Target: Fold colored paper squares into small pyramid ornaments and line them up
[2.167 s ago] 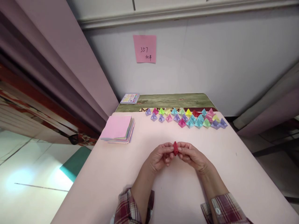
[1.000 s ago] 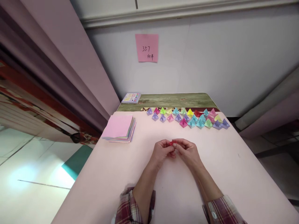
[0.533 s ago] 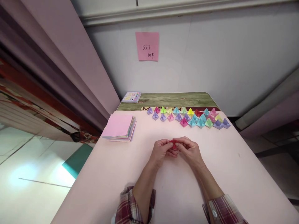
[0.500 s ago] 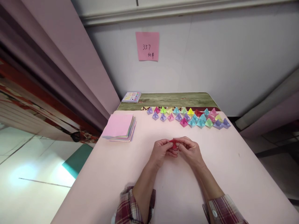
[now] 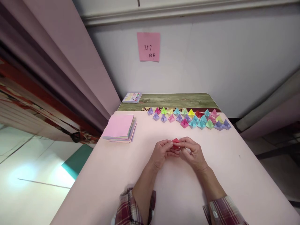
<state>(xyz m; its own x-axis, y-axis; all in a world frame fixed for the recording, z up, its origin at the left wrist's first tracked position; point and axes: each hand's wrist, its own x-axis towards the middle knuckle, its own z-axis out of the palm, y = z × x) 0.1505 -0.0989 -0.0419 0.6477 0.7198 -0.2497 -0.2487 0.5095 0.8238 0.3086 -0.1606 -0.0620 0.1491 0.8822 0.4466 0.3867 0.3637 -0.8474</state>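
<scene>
The red folded paper (image 5: 176, 140) is at the centre of the dial here, with twelve toward the wall. It is up in the fingertips, above the pale tabletop (image 5: 175, 197), and one peak shows, pointing to about twelve. Fingers cover much of the rest, so its long axis is hard to read.

What seems to matter most is how the paper lies between the two hands: it meets the fingertips of both, at about two from the left hand (image 5: 162, 152) and ten from the right hand (image 5: 194, 153). Neither hand is clearly nearer, though the left looks like the one bearing it. Left thumb and fingers are clamped on the paper, the other fingers curled beneath. The right index finger reaches out toward nine, straight across the near face, with the thumb bent below; whether those two also pinch the paper, I cannot tell.

The forearms come in from seven and five, bare below rolled plaid sleeves (image 5: 134, 208). From eleven to two, well apart from the hands, stand rows of pointed paper shapes (image 5: 187, 118) in many colours. A stack of square sheets (image 5: 119, 125) lies between nine and ten, pink uppermost.
</scene>
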